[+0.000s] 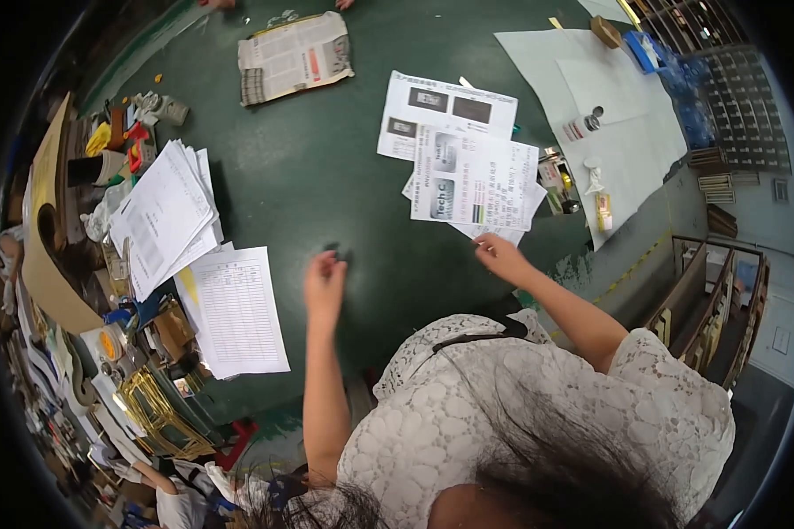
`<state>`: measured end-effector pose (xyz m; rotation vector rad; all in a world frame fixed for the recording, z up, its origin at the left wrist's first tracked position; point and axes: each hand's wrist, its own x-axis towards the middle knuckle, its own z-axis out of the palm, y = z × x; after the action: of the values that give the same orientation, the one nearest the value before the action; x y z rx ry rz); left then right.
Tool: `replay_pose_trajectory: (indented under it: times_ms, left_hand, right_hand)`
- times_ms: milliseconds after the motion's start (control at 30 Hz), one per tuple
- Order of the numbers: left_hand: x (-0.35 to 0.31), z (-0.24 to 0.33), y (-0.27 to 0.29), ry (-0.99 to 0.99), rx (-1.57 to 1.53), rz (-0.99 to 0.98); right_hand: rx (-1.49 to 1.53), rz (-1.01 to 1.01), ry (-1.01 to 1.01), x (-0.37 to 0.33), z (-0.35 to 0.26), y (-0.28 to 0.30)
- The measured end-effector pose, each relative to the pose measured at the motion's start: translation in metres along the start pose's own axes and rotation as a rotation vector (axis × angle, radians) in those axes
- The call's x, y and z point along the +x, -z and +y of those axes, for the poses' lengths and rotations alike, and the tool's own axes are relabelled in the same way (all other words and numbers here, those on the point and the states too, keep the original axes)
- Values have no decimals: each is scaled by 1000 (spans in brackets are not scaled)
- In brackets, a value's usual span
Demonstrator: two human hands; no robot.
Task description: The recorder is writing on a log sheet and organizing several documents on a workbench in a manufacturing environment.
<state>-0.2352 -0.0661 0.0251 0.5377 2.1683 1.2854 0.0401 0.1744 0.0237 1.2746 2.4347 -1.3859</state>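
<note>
My left hand (325, 284) is raised over the green table (344, 167), its fingers curled together; a small dark patch shows by the fingertips, and I cannot make out what, if anything, is in them. My right hand (501, 257) has bent fingers at the lower edge of an overlapping pile of printed sheets (476, 181). Whether those fingertips grip a sheet or only touch it is not clear. Pictures and lines of print cover the sheets on top. To the left of my left hand lies a white sheet with a printed table (238, 309).
A stack of papers (163, 212) lies at the left among cluttered tools. Toward the far side is a folded newspaper (295, 57). A small open bottle (582, 125) and a yellow box (603, 212) rest on white paper at right. Another person's fingers show at the top edge.
</note>
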Motion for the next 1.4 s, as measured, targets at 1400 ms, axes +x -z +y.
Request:
replay_pose_trajectory:
  times_ms: [1400]
  left_hand:
    - [-59,45,-181,724,-551,-159]
  right_hand:
    - [639,-301,-216,-17,71,21]
